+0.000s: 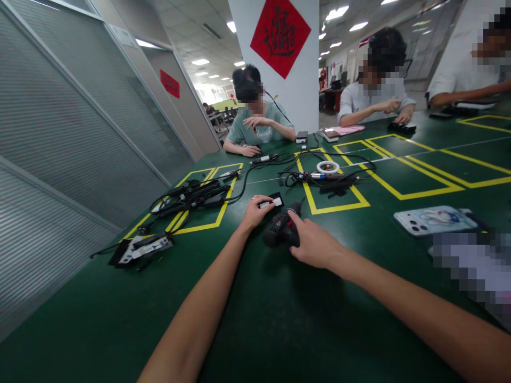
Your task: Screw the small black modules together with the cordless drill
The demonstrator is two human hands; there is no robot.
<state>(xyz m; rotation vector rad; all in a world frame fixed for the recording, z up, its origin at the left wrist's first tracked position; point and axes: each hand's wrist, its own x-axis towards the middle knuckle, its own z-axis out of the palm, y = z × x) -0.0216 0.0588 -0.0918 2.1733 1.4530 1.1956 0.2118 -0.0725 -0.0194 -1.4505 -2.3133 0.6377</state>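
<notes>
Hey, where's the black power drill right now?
In the head view, the black power drill is slightly right of and below centre, held in the right grip, just right of the left grip.

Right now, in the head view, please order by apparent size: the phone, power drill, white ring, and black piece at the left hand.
Largest: phone
Next: power drill
Smallest, unranked: white ring and black piece look alike, and the left hand partly covers the piece.

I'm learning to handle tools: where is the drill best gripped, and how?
Probably by the drill's handle, from the person's right: it juts that way, into the right hand. The thin bit points forward, so fingers should stay clear of it.
</notes>
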